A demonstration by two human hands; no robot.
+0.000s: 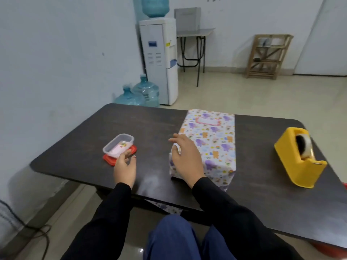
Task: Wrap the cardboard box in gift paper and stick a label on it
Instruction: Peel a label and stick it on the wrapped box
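The box (212, 145) stands on the dark table (78, 147), wrapped in white gift paper printed with purple and orange cartoon animals. A pink-bordered label (207, 121) is stuck on its top near the far end. My right hand (185, 158) lies over the box's near left corner, fingers spread and relaxed. My left hand (124, 167) reaches the small clear plastic container (118, 145) that sits on its red lid (120, 156); its fingertips touch the container's near edge. Labels lie inside the container.
A yellow tape dispenser (298, 157) stands on the table's right side. A scrap of the same gift paper (167, 206) lies below the table's near edge. Water bottles, a water dispenser, a folding table and a wooden rack stand beyond the table.
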